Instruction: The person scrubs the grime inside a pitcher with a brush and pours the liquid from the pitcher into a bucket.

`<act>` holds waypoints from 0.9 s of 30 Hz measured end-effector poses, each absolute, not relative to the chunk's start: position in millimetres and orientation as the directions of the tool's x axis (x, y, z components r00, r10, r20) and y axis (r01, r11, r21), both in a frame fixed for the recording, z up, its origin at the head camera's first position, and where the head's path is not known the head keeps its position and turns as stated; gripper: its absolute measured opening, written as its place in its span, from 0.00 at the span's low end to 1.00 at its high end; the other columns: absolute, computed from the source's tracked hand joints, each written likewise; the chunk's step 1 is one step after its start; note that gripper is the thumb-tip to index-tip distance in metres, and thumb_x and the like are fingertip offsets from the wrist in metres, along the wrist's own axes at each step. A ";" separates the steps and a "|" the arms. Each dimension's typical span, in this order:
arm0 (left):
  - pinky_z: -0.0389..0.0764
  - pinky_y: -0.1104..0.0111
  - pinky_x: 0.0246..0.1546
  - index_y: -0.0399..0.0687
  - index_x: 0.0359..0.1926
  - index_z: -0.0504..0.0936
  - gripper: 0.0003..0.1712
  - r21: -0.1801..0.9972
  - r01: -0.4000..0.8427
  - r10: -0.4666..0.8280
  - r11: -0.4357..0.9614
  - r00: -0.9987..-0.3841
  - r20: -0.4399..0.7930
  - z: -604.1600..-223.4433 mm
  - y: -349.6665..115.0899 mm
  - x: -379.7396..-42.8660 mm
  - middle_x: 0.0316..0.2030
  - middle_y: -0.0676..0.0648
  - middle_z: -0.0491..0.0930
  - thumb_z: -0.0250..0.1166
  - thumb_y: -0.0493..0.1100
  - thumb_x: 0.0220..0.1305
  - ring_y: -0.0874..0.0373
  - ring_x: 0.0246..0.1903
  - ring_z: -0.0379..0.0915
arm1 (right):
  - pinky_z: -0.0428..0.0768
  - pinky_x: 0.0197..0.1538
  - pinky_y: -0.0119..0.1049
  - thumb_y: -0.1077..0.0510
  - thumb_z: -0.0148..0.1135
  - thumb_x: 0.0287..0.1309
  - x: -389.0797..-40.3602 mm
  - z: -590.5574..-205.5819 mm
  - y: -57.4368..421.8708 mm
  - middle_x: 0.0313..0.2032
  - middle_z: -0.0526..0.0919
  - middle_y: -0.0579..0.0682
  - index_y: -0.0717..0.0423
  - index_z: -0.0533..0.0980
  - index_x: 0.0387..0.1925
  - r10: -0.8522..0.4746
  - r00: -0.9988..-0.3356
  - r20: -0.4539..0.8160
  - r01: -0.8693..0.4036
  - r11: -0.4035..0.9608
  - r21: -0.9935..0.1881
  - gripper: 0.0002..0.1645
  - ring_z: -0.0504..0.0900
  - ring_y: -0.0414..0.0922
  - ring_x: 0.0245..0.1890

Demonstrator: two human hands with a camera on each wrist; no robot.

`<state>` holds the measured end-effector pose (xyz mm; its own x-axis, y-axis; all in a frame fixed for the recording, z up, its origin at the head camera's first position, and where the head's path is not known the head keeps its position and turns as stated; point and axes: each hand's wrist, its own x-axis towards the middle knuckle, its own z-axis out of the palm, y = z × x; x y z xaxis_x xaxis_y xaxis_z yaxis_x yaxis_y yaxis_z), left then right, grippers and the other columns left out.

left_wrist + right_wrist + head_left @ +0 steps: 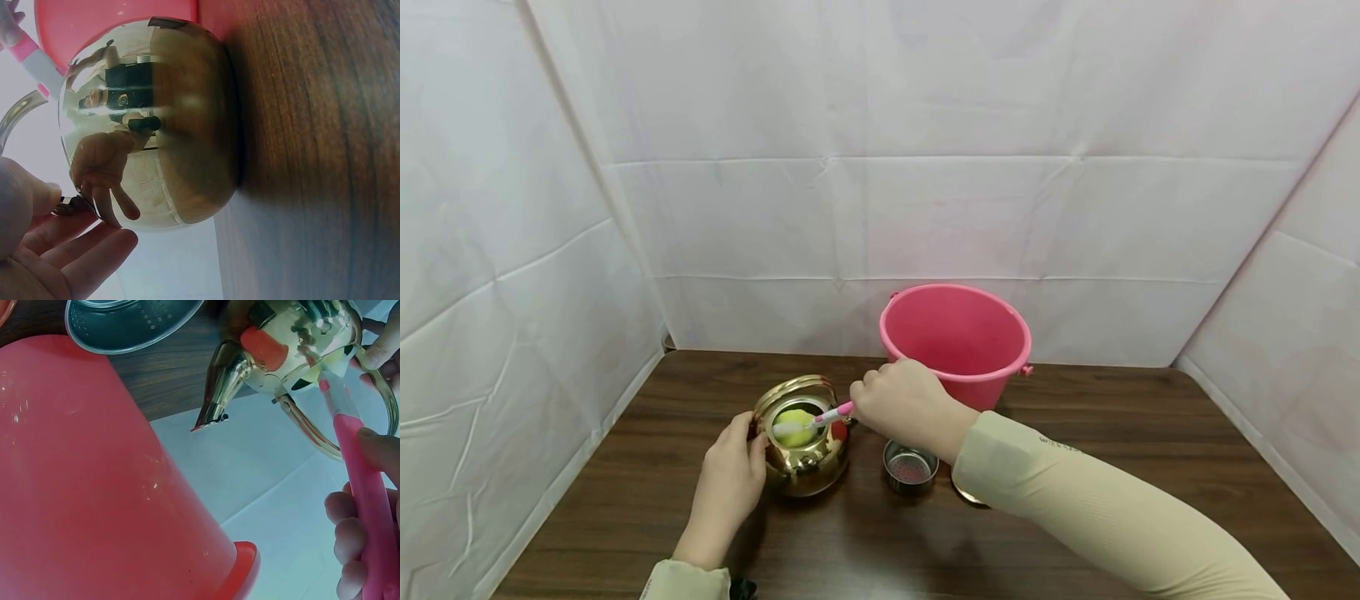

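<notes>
A shiny gold teapot (pixel 805 471) stands lidless on the table, its hooped handle (pixel 797 385) raised. My left hand (pixel 730 471) pinches the small mount where that handle joins the pot's near-left side; the thumb and fingers (pixel 94 259) show there in the left wrist view. In my right hand (pixel 902 396) is a pink-and-white handled sponge brush (pixel 362 481), gripped by its pink part. The brush's yellow-green sponge head (pixel 796 427) sits within the teapot's round opening, its lower part hidden inside. The teapot's spout (pixel 219 384) points toward the bucket side.
A pink bucket (pixel 955 333) stands behind my right hand. Nearer me is a small metal strainer cup (pixel 912 467) with a perforated bottom. A gold-rimmed disc (pixel 964 492) lies partly under my right sleeve. White cloth walls (pixel 865 217) enclose the wooden table (pixel 1120 442).
</notes>
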<state>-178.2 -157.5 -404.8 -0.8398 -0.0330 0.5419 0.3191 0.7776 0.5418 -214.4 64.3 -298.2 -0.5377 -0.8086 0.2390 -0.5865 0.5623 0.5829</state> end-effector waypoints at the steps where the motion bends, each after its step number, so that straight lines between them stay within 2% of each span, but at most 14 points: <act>1: 0.81 0.50 0.35 0.29 0.47 0.72 0.12 0.543 0.318 -0.034 0.777 -0.841 0.541 -405.1 -157.7 -178.4 0.38 0.31 0.78 0.58 0.30 0.63 0.37 0.39 0.79 | 0.70 0.16 0.30 0.52 0.62 0.55 -214.5 -298.3 64.2 0.15 0.73 0.42 0.47 0.73 0.19 -0.812 -0.531 0.241 -0.589 0.559 0.584 0.12 0.72 0.39 0.15; 8: 0.80 0.49 0.35 0.30 0.46 0.73 0.12 0.542 0.324 -0.050 0.776 -0.825 0.564 -406.5 -158.5 -179.6 0.37 0.32 0.79 0.59 0.30 0.62 0.36 0.38 0.79 | 0.65 0.15 0.28 0.52 0.61 0.53 -215.6 -299.5 67.8 0.13 0.70 0.41 0.46 0.70 0.15 -0.845 -0.463 0.269 -0.606 0.523 0.600 0.14 0.68 0.38 0.13; 13: 0.80 0.49 0.35 0.30 0.46 0.73 0.12 0.547 0.314 -0.059 0.776 -0.827 0.559 -405.7 -158.5 -179.2 0.38 0.31 0.79 0.60 0.30 0.62 0.36 0.38 0.79 | 0.66 0.15 0.29 0.50 0.60 0.55 -216.1 -300.1 73.9 0.13 0.71 0.41 0.46 0.71 0.16 -0.857 -0.432 0.281 -0.629 0.510 0.587 0.15 0.68 0.38 0.12; 22: 0.80 0.49 0.36 0.31 0.47 0.73 0.13 0.563 0.289 -0.064 0.774 -0.849 0.525 -405.2 -157.5 -177.2 0.38 0.32 0.79 0.61 0.32 0.62 0.36 0.38 0.79 | 0.74 0.18 0.31 0.48 0.61 0.57 -216.2 -295.9 80.1 0.15 0.76 0.41 0.47 0.75 0.19 -0.869 -0.421 0.259 -0.662 0.490 0.567 0.14 0.74 0.39 0.15; 27: 0.80 0.49 0.36 0.32 0.47 0.73 0.13 0.563 0.288 -0.065 0.775 -0.849 0.524 -404.4 -157.5 -177.2 0.38 0.33 0.79 0.60 0.33 0.63 0.37 0.38 0.79 | 0.74 0.18 0.33 0.47 0.60 0.58 -218.3 -288.8 77.6 0.15 0.76 0.42 0.47 0.75 0.19 -0.855 -0.471 0.215 -0.674 0.507 0.538 0.15 0.75 0.40 0.15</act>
